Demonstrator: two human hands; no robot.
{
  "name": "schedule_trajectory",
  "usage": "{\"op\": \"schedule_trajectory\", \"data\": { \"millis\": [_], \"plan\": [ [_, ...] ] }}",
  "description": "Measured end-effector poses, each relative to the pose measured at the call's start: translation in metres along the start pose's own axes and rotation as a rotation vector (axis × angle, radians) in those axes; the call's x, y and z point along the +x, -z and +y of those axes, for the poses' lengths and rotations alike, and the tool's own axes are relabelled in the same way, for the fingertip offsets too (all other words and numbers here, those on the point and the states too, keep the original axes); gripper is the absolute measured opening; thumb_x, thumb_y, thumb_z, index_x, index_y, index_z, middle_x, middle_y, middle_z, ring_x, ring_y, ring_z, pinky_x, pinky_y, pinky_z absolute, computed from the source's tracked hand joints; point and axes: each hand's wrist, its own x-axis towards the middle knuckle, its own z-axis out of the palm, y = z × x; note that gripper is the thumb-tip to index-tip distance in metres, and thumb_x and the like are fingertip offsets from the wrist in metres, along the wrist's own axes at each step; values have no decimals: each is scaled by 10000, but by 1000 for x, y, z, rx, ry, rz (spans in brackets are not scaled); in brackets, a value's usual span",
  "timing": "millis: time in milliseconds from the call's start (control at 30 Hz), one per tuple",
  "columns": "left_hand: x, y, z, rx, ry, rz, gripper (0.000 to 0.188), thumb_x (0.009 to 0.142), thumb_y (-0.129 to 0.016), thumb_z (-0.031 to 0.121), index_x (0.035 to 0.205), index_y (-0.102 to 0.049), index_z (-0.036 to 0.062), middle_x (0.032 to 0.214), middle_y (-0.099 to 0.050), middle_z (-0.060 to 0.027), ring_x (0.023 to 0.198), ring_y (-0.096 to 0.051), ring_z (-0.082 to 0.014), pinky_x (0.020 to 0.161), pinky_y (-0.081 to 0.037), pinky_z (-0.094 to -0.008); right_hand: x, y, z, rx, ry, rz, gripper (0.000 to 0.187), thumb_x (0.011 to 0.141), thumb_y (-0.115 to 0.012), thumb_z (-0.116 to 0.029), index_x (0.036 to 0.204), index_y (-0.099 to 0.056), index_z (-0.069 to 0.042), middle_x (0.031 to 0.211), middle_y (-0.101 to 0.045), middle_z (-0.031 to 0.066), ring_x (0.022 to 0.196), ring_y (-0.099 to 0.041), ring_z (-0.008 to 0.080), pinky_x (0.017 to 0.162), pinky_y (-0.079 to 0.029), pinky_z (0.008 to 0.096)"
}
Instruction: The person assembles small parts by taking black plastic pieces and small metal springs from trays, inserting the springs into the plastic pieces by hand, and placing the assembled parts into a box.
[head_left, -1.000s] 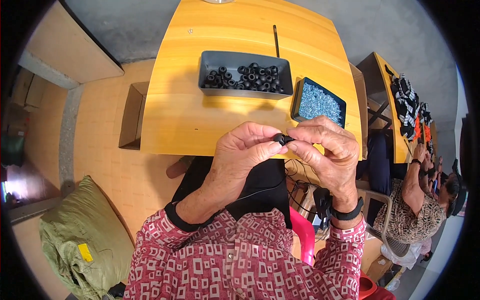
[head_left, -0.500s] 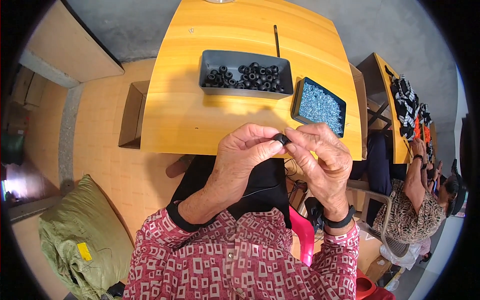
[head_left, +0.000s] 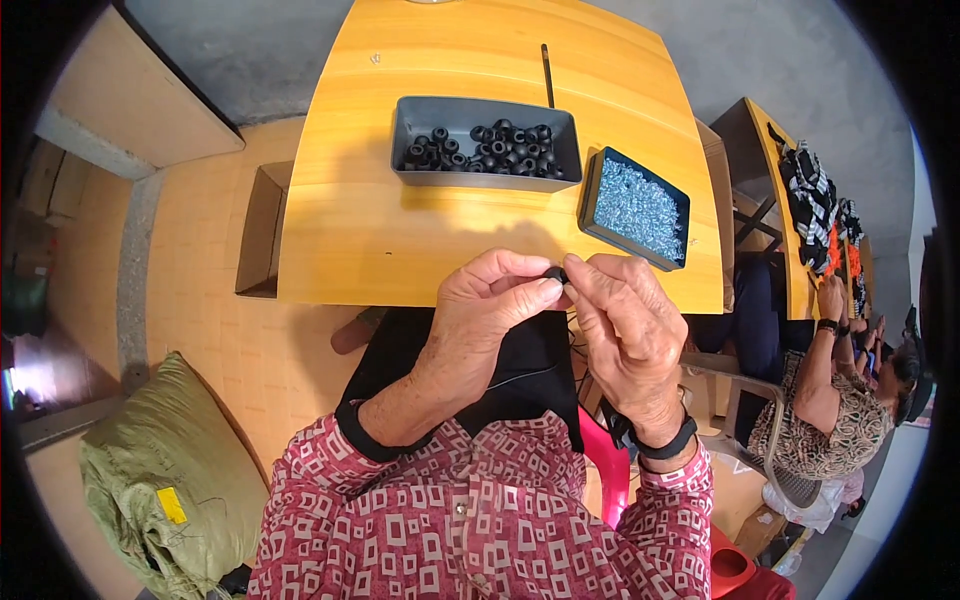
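Between the thumb and forefinger of my left hand is a small round black piece, held just past the table's near edge. My right hand pinches at the right side of that piece, fingertips touching or nearly touching it; anything between them is too small to see. Beyond my hands a long grey bin holds several black ball-shaped pieces with holes. To its right, a dark tray is filled with tiny clear bluish pieces.
On the yellow wooden table a thin black stick lies behind the bin. A cardboard box stands at the table's left side. A stuffed green sack rests on the floor. At right, another person sits by a second table.
My right hand has shifted slightly left, its fingers drawing closer around the black piece. My left hand keeps its hold. The table and containers appear slightly higher and further left in view.
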Motion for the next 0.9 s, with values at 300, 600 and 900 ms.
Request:
{"op": "schedule_trajectory", "data": {
  "millis": [300,600,900],
  "plan": [
    [-1,1,-3,-135,220,-2,136,935,-572,99,1054,-616,53,1040,-637,-62,986,-614,-151,931,-480,-315,-20,-19,8,122,-112,135,430,693,-731,65,1109,-652,-4,893,-602,104,763,-600,198,652,-506,289],
    [0,-3,1,-36,268,18,173,906,-636,134,1035,-632,19,988,-634,-19,918,-584,-85,845,-470,-235,-21,-16,10,-31,-33,202,429,629,-757,40,1044,-661,0,825,-598,96,719,-578,222,620,-485,313],
    [10,6,8,248,139,-95,154,881,-651,99,1006,-665,11,946,-659,-19,874,-602,-84,818,-483,-225,-23,-18,9,-165,71,187,388,650,-745,32,1028,-663,14,824,-592,101,706,-561,254,626,-469,335]
  ]
}}
